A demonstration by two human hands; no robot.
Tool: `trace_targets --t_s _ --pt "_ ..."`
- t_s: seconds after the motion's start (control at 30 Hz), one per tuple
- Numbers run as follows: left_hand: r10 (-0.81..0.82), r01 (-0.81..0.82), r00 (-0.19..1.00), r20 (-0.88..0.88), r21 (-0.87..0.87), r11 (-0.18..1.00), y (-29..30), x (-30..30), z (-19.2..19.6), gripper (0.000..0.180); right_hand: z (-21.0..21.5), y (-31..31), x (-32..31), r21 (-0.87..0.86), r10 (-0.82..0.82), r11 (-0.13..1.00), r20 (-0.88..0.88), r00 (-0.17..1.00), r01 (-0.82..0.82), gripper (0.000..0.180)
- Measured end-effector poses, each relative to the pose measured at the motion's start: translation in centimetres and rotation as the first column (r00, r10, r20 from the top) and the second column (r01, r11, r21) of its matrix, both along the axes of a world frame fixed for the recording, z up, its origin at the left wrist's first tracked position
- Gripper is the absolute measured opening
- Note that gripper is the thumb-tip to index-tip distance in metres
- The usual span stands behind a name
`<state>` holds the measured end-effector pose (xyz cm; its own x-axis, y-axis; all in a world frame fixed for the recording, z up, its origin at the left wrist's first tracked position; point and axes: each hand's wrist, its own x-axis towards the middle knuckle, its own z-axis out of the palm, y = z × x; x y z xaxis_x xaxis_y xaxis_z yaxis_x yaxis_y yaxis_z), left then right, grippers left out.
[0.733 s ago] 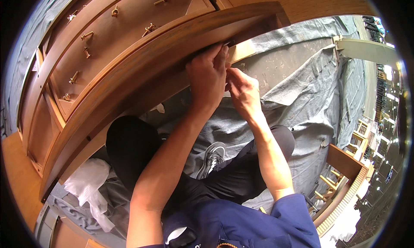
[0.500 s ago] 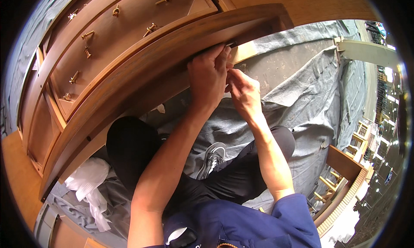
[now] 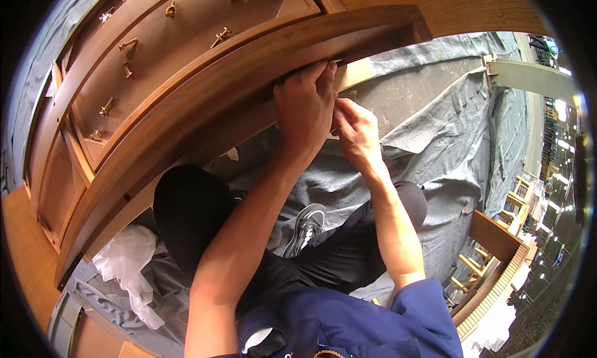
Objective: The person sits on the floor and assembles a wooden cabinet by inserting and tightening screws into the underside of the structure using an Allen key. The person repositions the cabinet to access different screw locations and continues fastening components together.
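Note:
A wooden drawer with a curved brown front [image 3: 249, 50] stands pulled out before me. My left hand [image 3: 305, 106] reaches up under that front, fingers bent and pressed together against its shaded face. What lies between them is hidden. Just to its right and slightly lower, my right hand [image 3: 359, 134] is closed in a pinch, fingertips close to the left hand. Any small part in that pinch is too hidden to name. Behind the front, several brass-coloured pulls with screws, such as this drawer pull [image 3: 222, 37], lie loose on the drawer bottom [image 3: 180, 53].
Grey cloth [image 3: 435, 134] covers the floor in folds. A crumpled clear plastic bag [image 3: 127, 258] lies beside my left knee. Wooden furniture with a ribbed edge [image 3: 497, 283] stands at the right. A wooden panel [image 3: 448, 9] spans the top.
Both hands have shifted very slightly to the right, the right hand's fingertips staying close against the left hand. The drawer and the loose pulls appear slightly displaced in the view.

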<state>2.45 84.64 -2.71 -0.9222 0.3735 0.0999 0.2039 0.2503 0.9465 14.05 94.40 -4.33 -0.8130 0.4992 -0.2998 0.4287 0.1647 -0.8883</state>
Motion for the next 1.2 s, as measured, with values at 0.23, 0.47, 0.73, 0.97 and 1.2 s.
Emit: trace_targets --t_s 0.23,0.47,0.73,0.97,1.2 --pt "-0.004 -0.008 0.988 0.155 0.080 0.997 0.2 0.2 0.4 0.031 0.1 0.4 0.7 -0.077 0.014 0.997 0.002 1.000 -0.014 0.025" --pt "-0.036 -0.033 0.934 0.355 0.186 0.982 0.2 0.2 1.1 0.031 0.7 0.2 1.6 -0.149 -0.034 0.988 0.013 0.999 0.036 0.026" --pt "-0.085 -0.053 0.858 0.506 0.253 0.966 0.3 0.2 1.5 0.031 1.7 -0.1 3.1 -0.312 -0.130 0.942 -0.008 0.991 0.121 0.030" --pt "-0.090 -0.080 0.821 0.564 0.270 0.960 0.4 0.4 1.1 0.030 1.5 -0.2 3.4 -0.466 -0.160 0.875 -0.019 0.987 0.133 0.033" --pt "-0.047 -0.079 0.892 0.449 0.258 0.963 0.7 0.7 0.6 0.031 -0.6 0.0 1.3 -0.370 -0.134 0.923 -0.046 0.990 0.108 0.039"
